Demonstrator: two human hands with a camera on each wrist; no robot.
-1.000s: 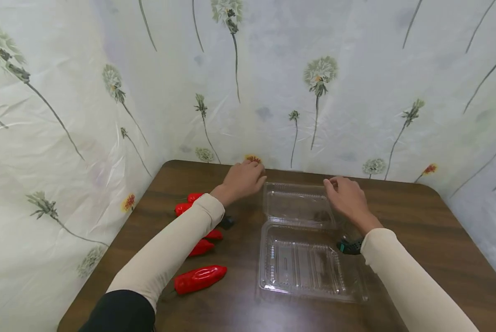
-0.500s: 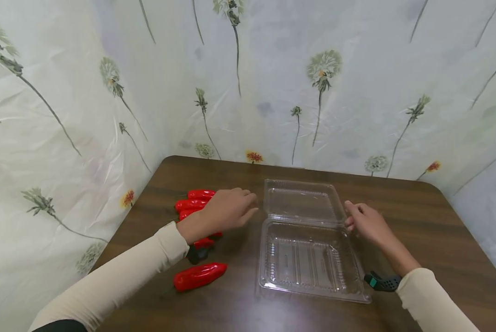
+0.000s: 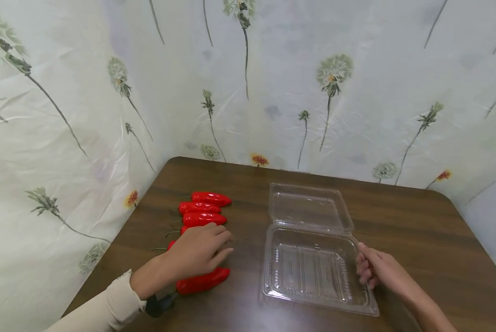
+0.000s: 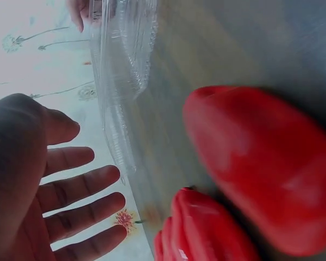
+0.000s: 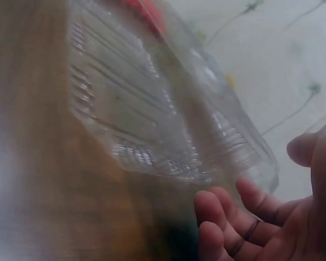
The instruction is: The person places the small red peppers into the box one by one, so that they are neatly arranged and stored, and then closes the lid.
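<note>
My left hand point(image 3: 202, 249) hovers over a row of red peppers, its fingers apart and holding nothing. The nearest pepper point(image 3: 202, 281) lies below the hand, a little apart from the others. Behind it are several more, among them the farthest pepper point(image 3: 211, 198); the hand partly hides those in the middle. A clear plastic clamshell container point(image 3: 285, 302) lies with its lid point(image 3: 308, 207) folded back. At its right rim is my right hand point(image 3: 382, 269), thumb above the rim and fingers loosely bent beside it. In the right wrist view the thumb point(image 5: 304, 149) stands away from the plastic.
The brown wooden table point(image 3: 418, 230) ends at the back against a floral-patterned sheet point(image 3: 273, 83). The same sheet hangs along the left side. A strip of tabletop separates the peppers from the container.
My left hand has come from the table's back edge toward me, over the peppers. My right hand has moved from beside the lid down to the base's right rim. The container has stayed put.
</note>
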